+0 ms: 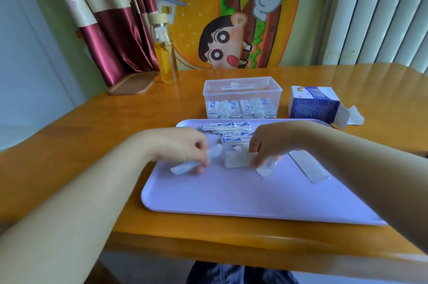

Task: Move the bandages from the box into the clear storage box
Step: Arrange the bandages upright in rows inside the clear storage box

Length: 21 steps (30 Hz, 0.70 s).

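lilac plastic tray (231, 198) — flat paper-wrapped bandages (229, 130) heaped at its far edge. left hand (183, 147) pinched one white strip (184, 166); right hand (274, 142) pinched a flat stack (237, 159). clear box (242, 89) behind held more, upright — carton (312, 105) lay open.

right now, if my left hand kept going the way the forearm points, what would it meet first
Probably the loose bandage pile on the tray, ahead of the left hand; the clear storage box sits behind it.

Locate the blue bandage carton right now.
Head view: the blue carton lies on its side on the table, right of the clear storage box and just beyond the far right corner of the lilac tray, flap open.
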Each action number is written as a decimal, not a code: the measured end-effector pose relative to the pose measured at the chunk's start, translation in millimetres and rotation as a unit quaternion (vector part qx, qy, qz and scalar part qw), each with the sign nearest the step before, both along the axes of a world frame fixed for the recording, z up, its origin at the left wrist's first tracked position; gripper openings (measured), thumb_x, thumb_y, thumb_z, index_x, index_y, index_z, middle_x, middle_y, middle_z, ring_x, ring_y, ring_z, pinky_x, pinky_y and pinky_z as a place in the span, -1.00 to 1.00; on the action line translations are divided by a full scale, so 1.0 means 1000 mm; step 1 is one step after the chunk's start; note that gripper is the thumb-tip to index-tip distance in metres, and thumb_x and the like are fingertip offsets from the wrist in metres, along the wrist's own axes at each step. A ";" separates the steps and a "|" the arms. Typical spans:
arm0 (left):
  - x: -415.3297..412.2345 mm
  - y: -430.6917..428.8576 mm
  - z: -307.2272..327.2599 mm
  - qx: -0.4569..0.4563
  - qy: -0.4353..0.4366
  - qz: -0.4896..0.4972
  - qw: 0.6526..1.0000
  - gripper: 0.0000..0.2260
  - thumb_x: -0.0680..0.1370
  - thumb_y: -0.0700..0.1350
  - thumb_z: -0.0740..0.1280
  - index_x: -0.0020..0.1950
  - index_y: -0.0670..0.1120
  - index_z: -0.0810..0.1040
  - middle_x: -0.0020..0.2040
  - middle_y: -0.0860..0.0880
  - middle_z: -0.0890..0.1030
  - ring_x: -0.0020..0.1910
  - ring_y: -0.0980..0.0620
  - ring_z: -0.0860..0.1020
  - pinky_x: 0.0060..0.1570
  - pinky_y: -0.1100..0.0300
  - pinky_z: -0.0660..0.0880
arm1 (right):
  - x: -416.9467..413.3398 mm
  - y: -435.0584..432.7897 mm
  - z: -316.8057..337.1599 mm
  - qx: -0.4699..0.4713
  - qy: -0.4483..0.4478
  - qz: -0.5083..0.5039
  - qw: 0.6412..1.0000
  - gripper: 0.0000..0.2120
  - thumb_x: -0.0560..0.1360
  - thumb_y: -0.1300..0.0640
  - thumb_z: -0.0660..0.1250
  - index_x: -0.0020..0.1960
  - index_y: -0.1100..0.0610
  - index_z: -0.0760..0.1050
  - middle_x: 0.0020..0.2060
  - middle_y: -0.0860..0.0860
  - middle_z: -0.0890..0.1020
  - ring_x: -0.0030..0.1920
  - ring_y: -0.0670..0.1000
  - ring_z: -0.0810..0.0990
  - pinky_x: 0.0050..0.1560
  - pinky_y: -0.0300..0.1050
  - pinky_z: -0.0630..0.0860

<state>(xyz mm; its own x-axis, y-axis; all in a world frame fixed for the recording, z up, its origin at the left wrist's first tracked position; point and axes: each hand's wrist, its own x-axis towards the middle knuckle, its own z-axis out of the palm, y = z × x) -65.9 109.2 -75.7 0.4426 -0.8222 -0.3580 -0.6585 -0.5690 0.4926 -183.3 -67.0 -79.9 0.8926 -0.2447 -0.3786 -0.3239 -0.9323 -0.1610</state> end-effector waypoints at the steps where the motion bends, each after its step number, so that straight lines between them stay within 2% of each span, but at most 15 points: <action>1: 0.005 0.004 -0.002 -0.066 0.080 0.068 0.992 -0.89 0.54 -0.20 0.30 -0.18 -0.12 0.42 -0.22 -0.01 0.68 -0.19 0.02 0.67 -0.18 0.13 0.56 | -0.003 -0.003 0.001 0.006 -0.026 -0.009 1.000 -0.82 0.41 -0.09 0.38 -0.18 0.02 0.56 -0.27 -0.01 0.59 -0.31 -0.03 0.52 -0.28 -0.20 0.38; 3: 0.006 0.010 -0.007 -0.173 0.186 0.175 0.951 -0.93 0.57 -0.29 0.20 -0.10 -0.17 0.43 -0.24 -0.06 0.64 -0.29 0.02 0.64 -0.32 0.20 0.54 | -0.008 -0.012 0.004 0.072 -0.098 -0.046 0.992 -0.83 0.43 -0.05 0.39 -0.25 0.03 0.53 -0.36 -0.07 0.56 -0.34 -0.07 0.51 -0.27 -0.23 0.40; 4: 0.003 0.009 -0.011 -0.216 0.233 0.218 0.923 -0.90 0.58 -0.31 0.17 -0.02 -0.18 0.45 -0.25 -0.08 0.61 -0.37 0.05 0.58 -0.40 0.24 0.51 | -0.009 -0.015 0.003 0.152 -0.143 -0.076 0.975 -0.87 0.44 0.02 0.41 -0.21 0.05 0.56 -0.34 -0.06 0.58 -0.32 -0.09 0.54 -0.24 -0.25 0.47; 6: -0.007 0.003 -0.022 -0.299 0.362 0.282 0.837 -0.81 0.58 -0.34 0.12 0.08 -0.13 0.44 -0.30 -0.07 0.51 -0.49 0.10 0.41 -0.54 0.31 0.36 | -0.011 -0.017 0.001 0.351 -0.200 -0.132 0.905 -0.94 0.45 0.20 0.41 -0.12 0.20 0.59 -0.27 0.06 0.63 -0.24 -0.06 0.62 -0.09 -0.23 0.59; 8: -0.016 -0.009 -0.031 -0.348 0.480 0.318 0.740 -0.79 0.57 -0.35 0.08 0.04 -0.11 0.43 -0.33 -0.03 0.45 -0.54 0.14 0.31 -0.58 0.37 0.22 | -0.012 -0.011 -0.003 0.501 -0.205 -0.165 0.825 -0.96 0.47 0.34 0.34 -0.10 0.26 0.56 -0.26 0.11 0.64 -0.20 -0.03 0.65 -0.05 -0.21 0.61; 9: -0.021 -0.014 -0.033 -0.354 0.520 0.328 0.705 -0.80 0.57 -0.33 0.08 0.02 -0.11 0.44 -0.34 -0.02 0.44 -0.55 0.15 0.29 -0.57 0.38 0.19 | -0.012 -0.007 -0.004 0.538 -0.205 -0.174 0.799 -0.92 0.48 0.37 0.31 -0.10 0.25 0.56 -0.26 0.11 0.64 -0.18 -0.02 0.66 -0.04 -0.20 0.61; 11: -0.031 -0.023 -0.035 -0.349 0.579 0.335 0.656 -0.85 0.57 -0.26 0.10 -0.03 -0.13 0.46 -0.37 0.01 0.42 -0.57 0.16 0.27 -0.57 0.38 0.17 | -0.013 0.001 -0.008 0.570 -0.232 -0.186 0.766 -0.89 0.47 0.40 0.31 -0.14 0.23 0.55 -0.28 0.10 0.62 -0.20 -0.02 0.66 -0.07 -0.21 0.61; 13: -0.041 -0.029 -0.035 -0.350 0.614 0.338 0.621 -0.86 0.59 -0.15 0.13 -0.09 -0.11 0.46 -0.38 0.03 0.41 -0.58 0.16 0.26 -0.57 0.38 0.18 | -0.013 0.008 -0.011 0.547 -0.309 -0.204 0.751 -0.86 0.43 0.41 0.37 -0.20 0.20 0.52 -0.33 0.08 0.60 -0.31 -0.06 0.64 -0.22 -0.26 0.60; 14: -0.045 -0.031 -0.036 -0.357 0.623 0.341 0.606 -0.83 0.60 -0.08 0.15 -0.10 -0.10 0.46 -0.37 0.03 0.40 -0.58 0.16 0.25 -0.57 0.39 0.18 | -0.012 0.011 -0.014 0.490 -0.363 -0.198 0.768 -0.84 0.41 0.39 0.40 -0.23 0.17 0.50 -0.35 0.05 0.61 -0.37 -0.10 0.62 -0.29 -0.30 0.55; 16: -0.052 -0.035 -0.036 -0.381 0.631 0.346 0.581 -0.74 0.61 0.07 0.15 -0.09 -0.08 0.47 -0.36 0.03 0.40 -0.61 0.15 0.25 -0.58 0.40 0.17 | -0.010 0.016 -0.020 0.301 -0.469 -0.155 0.816 -0.81 0.38 0.32 0.43 -0.28 0.10 0.47 -0.42 -0.08 0.58 -0.45 -0.20 0.50 -0.38 -0.40 0.40; 17: -0.054 -0.036 -0.036 -0.394 0.630 0.347 0.572 -0.69 0.60 0.14 0.13 -0.09 -0.07 0.47 -0.37 0.02 0.41 -0.62 0.15 0.26 -0.59 0.41 0.17 | -0.009 0.019 -0.021 0.210 -0.509 -0.122 0.826 -0.80 0.37 0.31 0.42 -0.30 0.08 0.47 -0.45 -0.14 0.54 -0.44 -0.19 0.47 -0.41 -0.41 0.34; 19: -0.055 -0.038 -0.035 -0.417 0.623 0.348 0.563 -0.60 0.57 0.26 0.09 -0.07 -0.05 0.46 -0.38 0.02 0.41 -0.61 0.15 0.26 -0.60 0.41 0.17 | -0.010 0.023 -0.026 0.077 -0.553 -0.034 0.829 -0.79 0.31 0.37 0.41 -0.28 0.08 0.51 -0.41 -0.17 0.48 -0.40 -0.16 0.42 -0.37 -0.33 0.37; 21: -0.056 -0.038 -0.033 -0.428 0.618 0.332 0.571 -0.48 0.51 0.36 0.06 0.08 -0.04 0.49 -0.37 0.03 0.40 -0.56 0.17 0.27 -0.59 0.38 0.17 | -0.011 0.024 -0.033 0.013 -0.561 0.052 0.826 -0.80 0.23 0.40 0.35 -0.26 0.12 0.53 -0.32 -0.07 0.52 -0.36 -0.09 0.43 -0.38 -0.14 0.47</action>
